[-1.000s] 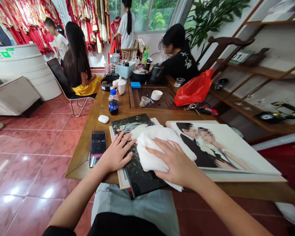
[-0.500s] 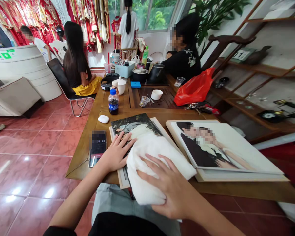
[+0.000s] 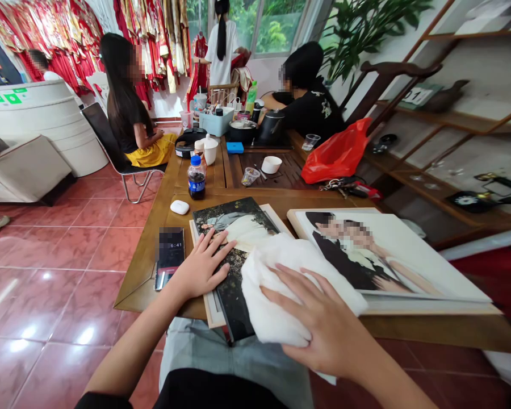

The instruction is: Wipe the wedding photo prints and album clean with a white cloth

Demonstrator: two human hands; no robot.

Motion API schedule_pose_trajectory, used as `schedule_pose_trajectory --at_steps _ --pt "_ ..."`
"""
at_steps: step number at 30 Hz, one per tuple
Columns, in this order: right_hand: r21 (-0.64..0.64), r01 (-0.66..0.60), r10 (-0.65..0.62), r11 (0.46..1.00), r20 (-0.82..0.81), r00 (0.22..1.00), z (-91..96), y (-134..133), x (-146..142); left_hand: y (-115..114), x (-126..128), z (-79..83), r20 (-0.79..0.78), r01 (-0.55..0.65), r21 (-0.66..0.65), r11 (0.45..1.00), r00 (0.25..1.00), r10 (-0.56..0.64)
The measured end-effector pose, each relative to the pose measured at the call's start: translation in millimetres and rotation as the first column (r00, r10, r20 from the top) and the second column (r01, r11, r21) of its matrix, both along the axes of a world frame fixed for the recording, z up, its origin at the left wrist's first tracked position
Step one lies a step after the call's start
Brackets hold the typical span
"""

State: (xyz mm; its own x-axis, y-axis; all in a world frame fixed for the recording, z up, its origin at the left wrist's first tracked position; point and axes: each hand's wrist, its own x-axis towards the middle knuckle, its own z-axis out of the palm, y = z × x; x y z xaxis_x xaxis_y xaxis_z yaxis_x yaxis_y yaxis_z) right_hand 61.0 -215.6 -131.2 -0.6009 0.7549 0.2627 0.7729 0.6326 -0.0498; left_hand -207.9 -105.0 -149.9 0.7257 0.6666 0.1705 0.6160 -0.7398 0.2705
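Note:
A dark photo print [image 3: 234,227] lies on a wooden table [image 3: 153,238] in front of me, resting on a pale backing board. My left hand [image 3: 202,267] lies flat and open on the print's left edge. My right hand [image 3: 319,318] presses with spread fingers on a white cloth [image 3: 276,284] bunched over the print's lower right part. A large framed portrait [image 3: 387,255] lies just to the right, its near corner under the cloth.
A phone [image 3: 170,255] and a white earbud case [image 3: 179,207] lie left of the print. Behind stand a cola bottle [image 3: 196,177], cups, kettles, a white bowl [image 3: 271,164] and a red plastic bag [image 3: 338,153]. Several people sit or stand at the far end.
My right hand slid the cloth toward me and left, then to the right along the print's lower part. My left hand stayed put. The people at the back shifted.

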Motion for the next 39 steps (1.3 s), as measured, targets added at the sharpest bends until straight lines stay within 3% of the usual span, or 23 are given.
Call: schedule_pose_trajectory --at_steps 5,9,15,21,26,32,36,39 --pt "0.105 0.147 -0.146 0.984 -0.012 0.989 -6.9 2.5 21.1 0.3 -0.3 -0.9 0.013 0.001 -0.005 1.0 1.0 -0.001" --pt "0.122 0.179 -0.178 0.976 -0.021 0.984 -7.0 2.0 16.2 -0.2 0.2 -0.6 0.006 -0.005 -0.007 1.0 1.0 0.005" --pt "-0.012 0.035 -0.036 0.999 -0.024 0.999 2.1 -2.8 -17.5 -0.4 0.6 0.4 0.007 -0.003 -0.001 1.0 1.0 0.003" --pt "-0.192 -0.092 0.091 0.977 -0.014 0.996 10.7 -6.9 -44.5 3.2 -2.0 -1.0 -0.011 0.029 -0.032 0.999 0.999 -0.03" --pt "-0.19 -0.141 0.14 0.972 -0.02 0.99 9.0 -8.4 -41.9 3.2 -2.4 -1.8 -0.017 0.023 -0.026 0.999 1.0 -0.024" --pt "-0.027 0.018 -0.019 0.999 -0.023 1.0 -0.6 -2.3 -12.2 0.2 -0.3 -0.7 0.023 0.004 0.002 1.0 1.0 -0.004" --pt "0.1 0.17 -0.17 0.98 -0.015 0.985 -4.8 3.8 5.3 -0.1 0.2 1.2 0.012 0.005 -0.011 1.0 1.0 -0.005" --pt "0.12 0.236 -0.236 0.964 -0.015 0.972 -4.2 6.8 6.6 -0.3 0.0 1.9 0.011 0.005 -0.014 1.0 1.0 -0.005"
